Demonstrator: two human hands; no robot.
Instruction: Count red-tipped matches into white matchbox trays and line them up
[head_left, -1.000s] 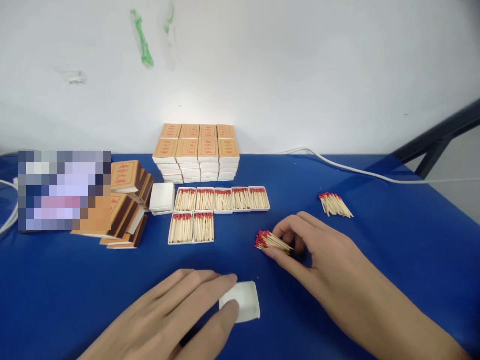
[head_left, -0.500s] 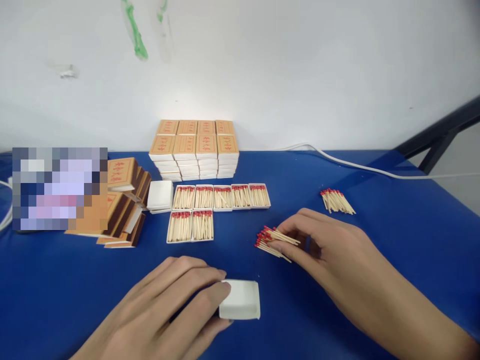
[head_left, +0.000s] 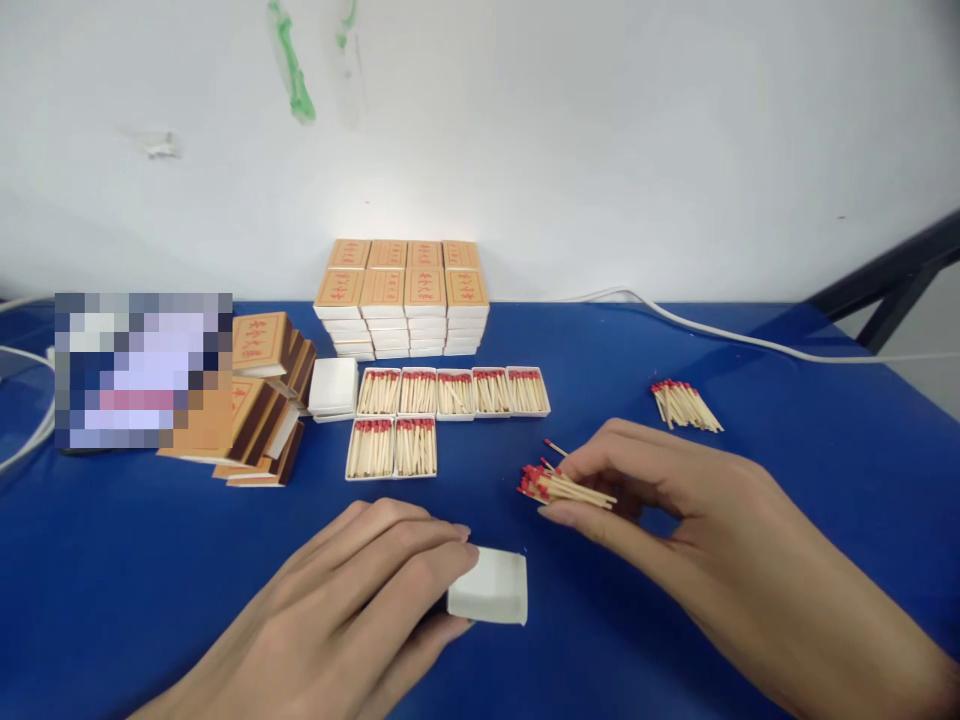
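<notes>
My left hand (head_left: pixel 367 610) grips the left end of an empty white matchbox tray (head_left: pixel 491 590), its fingers over the rim and the thumb at the near side. Between the thumb and fingers of my right hand (head_left: pixel 667 530) is a bunch of red-headed matches (head_left: pixel 566 488), heads pointing left. One loose match (head_left: pixel 555 447) sticks out by the fingertips. Beyond my hands stand several trays filled with matches (head_left: pixel 416 392) in a row, with two more filled trays (head_left: pixel 391 448) in front of them. A small pile of matches (head_left: pixel 685 405) lies to the right.
Closed matchboxes (head_left: pixel 403 290) are stacked in a block near the wall. At left are piled matchbox sleeves (head_left: pixel 255 420), beside stacked white trays (head_left: pixel 334 386) and a blurred-out device (head_left: pixel 142 370). A white cable (head_left: pixel 697 325) runs along the back of the blue table (head_left: pixel 757 400).
My right thumb and fingers have gathered the matches into a tighter bunch. My left hand still holds the tray. The whole view has shifted slightly.
</notes>
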